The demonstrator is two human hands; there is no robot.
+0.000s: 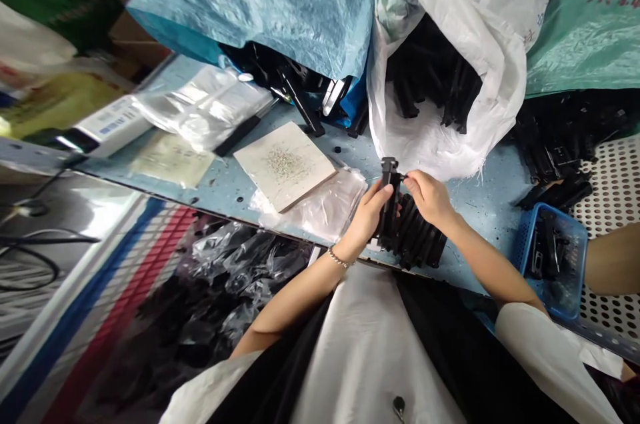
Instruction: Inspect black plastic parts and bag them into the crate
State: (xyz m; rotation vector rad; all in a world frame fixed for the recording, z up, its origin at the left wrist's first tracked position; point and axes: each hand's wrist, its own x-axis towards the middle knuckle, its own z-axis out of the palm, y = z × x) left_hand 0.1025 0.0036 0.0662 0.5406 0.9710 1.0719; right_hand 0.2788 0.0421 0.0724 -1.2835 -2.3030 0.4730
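Observation:
My left hand (pixel 371 211) is wrapped round a long black part (pixel 389 194), perhaps plastic or metal, held upright over the bench's front edge. Close to that part's upper end, the fingers of my right hand (pixel 427 196) are pinched together against its side. What they grip is too small to make out. A thin rod or wire shows on the part's left side, near its top. Right beside my hands lies a row of similar black parts (pixel 423 234) on the blue bench (pixel 480 204).
Behind my hands a white woven sack (pixel 450 147) lies open with black parts inside. A blue bag (pixel 270 4) spills more. To the left are a pale square board (pixel 285 167) with small bits and clear plastic bags (pixel 205 104). A blue basket (pixel 530 237) stands right, near another person's arm (pixel 613 261).

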